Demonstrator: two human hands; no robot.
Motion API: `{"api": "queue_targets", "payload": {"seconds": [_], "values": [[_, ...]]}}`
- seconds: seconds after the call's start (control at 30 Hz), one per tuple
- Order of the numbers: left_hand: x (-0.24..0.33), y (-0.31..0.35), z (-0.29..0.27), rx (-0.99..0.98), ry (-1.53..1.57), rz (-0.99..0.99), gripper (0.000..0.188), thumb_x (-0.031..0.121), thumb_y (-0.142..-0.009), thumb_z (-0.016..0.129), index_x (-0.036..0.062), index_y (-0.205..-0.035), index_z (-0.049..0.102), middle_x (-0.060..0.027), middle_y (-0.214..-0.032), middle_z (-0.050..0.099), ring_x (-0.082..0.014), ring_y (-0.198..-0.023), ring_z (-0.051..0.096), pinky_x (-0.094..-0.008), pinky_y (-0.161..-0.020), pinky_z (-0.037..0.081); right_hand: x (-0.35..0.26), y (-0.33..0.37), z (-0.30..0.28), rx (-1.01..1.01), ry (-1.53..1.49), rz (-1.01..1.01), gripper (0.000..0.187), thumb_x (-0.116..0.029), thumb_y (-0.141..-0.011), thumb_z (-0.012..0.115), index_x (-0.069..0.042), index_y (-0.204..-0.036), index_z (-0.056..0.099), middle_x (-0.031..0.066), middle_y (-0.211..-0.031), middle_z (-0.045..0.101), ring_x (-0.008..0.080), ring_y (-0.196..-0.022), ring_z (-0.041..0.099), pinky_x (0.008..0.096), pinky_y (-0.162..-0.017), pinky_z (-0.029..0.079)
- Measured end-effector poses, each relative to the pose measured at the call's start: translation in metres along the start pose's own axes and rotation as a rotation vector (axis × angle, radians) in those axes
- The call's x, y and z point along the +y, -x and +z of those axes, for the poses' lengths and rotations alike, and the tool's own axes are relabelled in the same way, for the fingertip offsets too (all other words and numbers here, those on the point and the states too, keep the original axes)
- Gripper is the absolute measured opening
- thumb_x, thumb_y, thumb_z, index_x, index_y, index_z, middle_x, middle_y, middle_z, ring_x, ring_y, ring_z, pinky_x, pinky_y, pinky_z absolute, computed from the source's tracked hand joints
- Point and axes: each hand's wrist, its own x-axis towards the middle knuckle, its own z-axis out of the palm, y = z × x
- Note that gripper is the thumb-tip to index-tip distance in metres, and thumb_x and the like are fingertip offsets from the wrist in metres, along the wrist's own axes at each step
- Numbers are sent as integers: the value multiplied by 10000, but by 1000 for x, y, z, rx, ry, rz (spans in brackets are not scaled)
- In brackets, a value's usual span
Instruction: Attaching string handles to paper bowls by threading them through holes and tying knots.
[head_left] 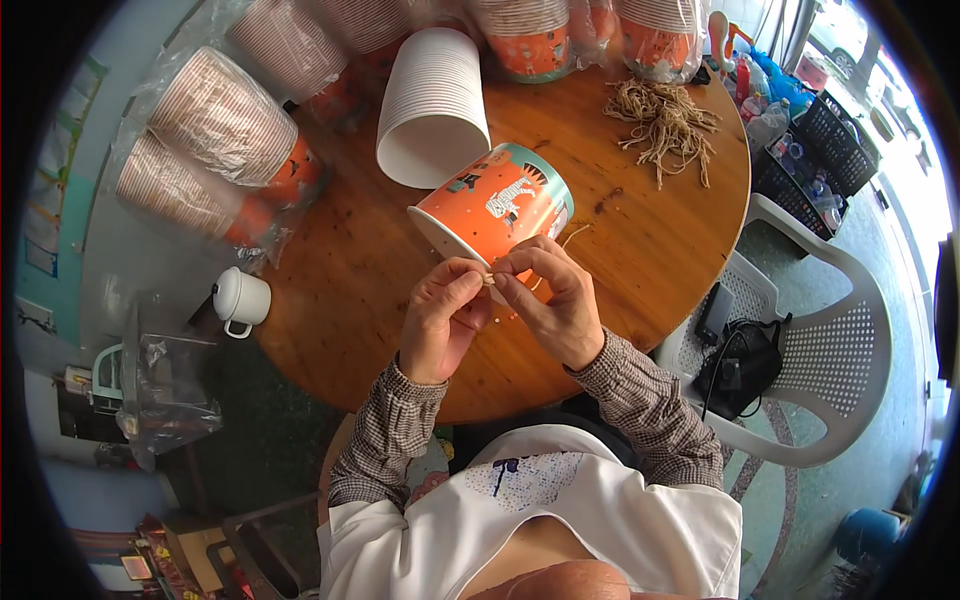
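An orange paper bucket (495, 205) with a teal band and printed figures lies on its side on the round wooden table. Right at its near rim, both hands meet in a fingertip pinch. My left hand (440, 315) is closed with thumb and forefinger on a thin beige string (489, 280). My right hand (556, 300) pinches the same string from the other side, and a loose end curls out beyond its knuckles. Whether the string is knotted or passes through the bucket's wall is hidden by the fingers.
A nested stack of white paper buckets (432, 100) lies behind the orange one. Plastic-wrapped bucket stacks (225, 115) line the far edge. A heap of beige strings (662, 120) sits at the far right. A white enamel pot (242, 297) stands left; a plastic chair (835, 330) stands right.
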Motion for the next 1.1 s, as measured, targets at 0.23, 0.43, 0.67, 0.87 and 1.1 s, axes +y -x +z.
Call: {"api": "queue_targets", "payload": {"seconds": [0.23, 0.43, 0.67, 0.87, 1.1], "values": [[-7, -3, -4, 16, 50, 40, 116, 138, -942, 581, 40, -964, 639, 4, -751, 588, -72, -612, 481, -216, -561, 382, -3, 2, -1, 56, -48, -114, 215, -38, -822, 709, -13, -1023, 635, 72, -948, 630, 159, -893, 613, 295, -810, 490], [-8, -1, -4, -58, 8, 112, 122, 129, -948, 592, 26, -976, 650, -7, -831, 635, -53, -641, 489, -190, -577, 388, -6, -2, -3, 17, 125, -186, 233, -18, -765, 734, -38, -984, 657, 84, -899, 627, 231, -856, 623, 321, -751, 507], [-6, 1, -1, 10, -282, 210, 111, 104, -949, 595, 6, -979, 639, 6, -882, 631, -34, -711, 515, -180, -632, 420, 2, -2, -6, 33, 89, -155, 144, 17, -807, 687, -18, -939, 640, 57, -889, 628, 146, -831, 612, 263, -739, 492], [-7, 1, 0, 38, -481, 362, 73, 67, -955, 576, 1, -984, 589, 10, -904, 604, -23, -721, 500, -188, -667, 440, 18, 4, 1, 58, -319, 268, 98, -78, -862, 666, -20, -922, 612, 16, -806, 624, 84, -721, 592, 241, -662, 494], [-16, 1, -4, 126, -579, 480, 86, 116, -962, 564, 33, -952, 544, 20, -778, 511, -44, -676, 464, -189, -602, 378, 14, 2, 0, 87, -395, 330, 98, -111, -932, 600, -19, -911, 574, 5, -795, 616, 46, -629, 542, 204, -561, 461]]}}
